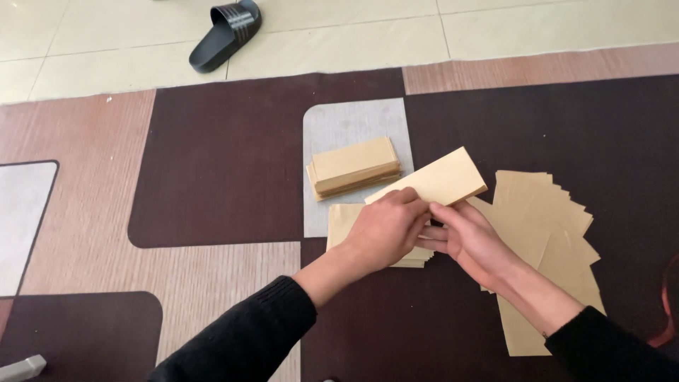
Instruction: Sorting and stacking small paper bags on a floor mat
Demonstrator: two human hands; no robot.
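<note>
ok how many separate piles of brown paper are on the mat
3, apart from the folded piece in both hands: a neat stack behind the hands, a stack partly hidden under the left hand, and loose fanned sheets at right.

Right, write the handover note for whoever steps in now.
Left hand and right hand both grip one folded brown paper piece, held tilted above the floor mat.
Neat stack of folded pieces lies just beyond the hands; a second pile sits partly under the left hand.
Loose flat sheets are spread to the right, not yet folded.
</note>
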